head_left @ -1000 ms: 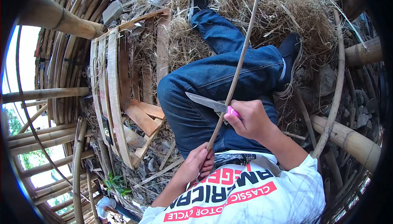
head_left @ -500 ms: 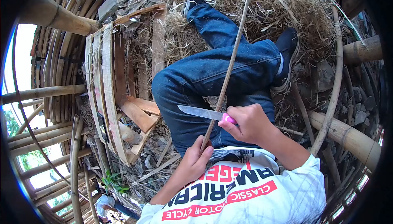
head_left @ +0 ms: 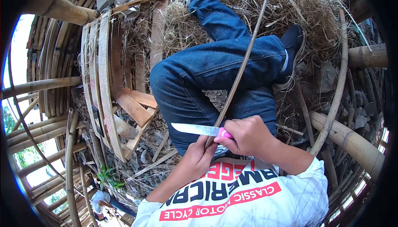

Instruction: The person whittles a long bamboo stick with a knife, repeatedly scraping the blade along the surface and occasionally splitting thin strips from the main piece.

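My right hand [head_left: 251,135] is closed around the pink handle of a knife [head_left: 192,129]. Its blade points left and lies across a long thin stick [head_left: 241,70], just above my left hand. The fingers of my left hand [head_left: 199,157] are wrapped round the lower end of that stick, close to my shirt. From there the stick slants up and to the right, over my crossed legs in blue jeans [head_left: 219,63].
A wooden slatted crate [head_left: 108,82] lies on the left. Dry straw [head_left: 265,11] covers the ground ahead by my shoes. Bamboo poles [head_left: 352,142] stand at both sides, with stones at the right. Another person [head_left: 101,202] is at the lower left.
The knife and my right hand have moved down along the stick, nearer my left hand. The far end of the stick has shifted to the right.
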`<action>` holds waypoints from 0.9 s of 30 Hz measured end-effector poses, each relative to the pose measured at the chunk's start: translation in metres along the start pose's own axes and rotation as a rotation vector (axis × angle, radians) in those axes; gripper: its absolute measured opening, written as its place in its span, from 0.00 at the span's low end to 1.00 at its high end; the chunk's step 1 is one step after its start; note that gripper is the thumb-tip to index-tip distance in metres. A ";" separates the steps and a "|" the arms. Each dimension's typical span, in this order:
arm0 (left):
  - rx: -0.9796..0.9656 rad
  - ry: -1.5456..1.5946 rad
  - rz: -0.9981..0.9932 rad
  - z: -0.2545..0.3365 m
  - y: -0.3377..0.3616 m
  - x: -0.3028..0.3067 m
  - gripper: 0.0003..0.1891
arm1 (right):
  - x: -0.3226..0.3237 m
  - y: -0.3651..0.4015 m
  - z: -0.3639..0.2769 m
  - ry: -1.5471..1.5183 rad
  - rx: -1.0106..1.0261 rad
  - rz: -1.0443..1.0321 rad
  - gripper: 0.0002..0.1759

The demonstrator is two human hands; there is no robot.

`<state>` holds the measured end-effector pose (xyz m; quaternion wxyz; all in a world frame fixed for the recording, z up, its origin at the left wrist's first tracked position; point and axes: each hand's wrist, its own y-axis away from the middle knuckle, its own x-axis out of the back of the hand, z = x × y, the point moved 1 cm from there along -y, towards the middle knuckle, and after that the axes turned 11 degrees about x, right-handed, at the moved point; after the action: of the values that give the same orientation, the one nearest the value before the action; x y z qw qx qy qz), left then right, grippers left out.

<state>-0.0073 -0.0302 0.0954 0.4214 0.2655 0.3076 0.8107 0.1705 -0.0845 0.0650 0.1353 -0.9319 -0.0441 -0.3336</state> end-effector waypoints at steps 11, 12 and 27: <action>0.034 -0.104 0.061 -0.005 -0.002 -0.004 0.13 | -0.010 0.005 0.012 0.141 0.066 -0.016 0.26; 0.078 -0.122 0.047 -0.004 -0.002 -0.004 0.13 | -0.009 0.006 0.014 0.137 0.066 -0.021 0.26; 0.148 -0.074 0.041 0.007 0.006 -0.002 0.10 | 0.008 -0.001 0.034 0.347 0.226 0.034 0.30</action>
<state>-0.0048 -0.0324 0.1043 0.3948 0.3321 0.3454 0.7839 0.1975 -0.0736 0.0450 0.2503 -0.8399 -0.0417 -0.4798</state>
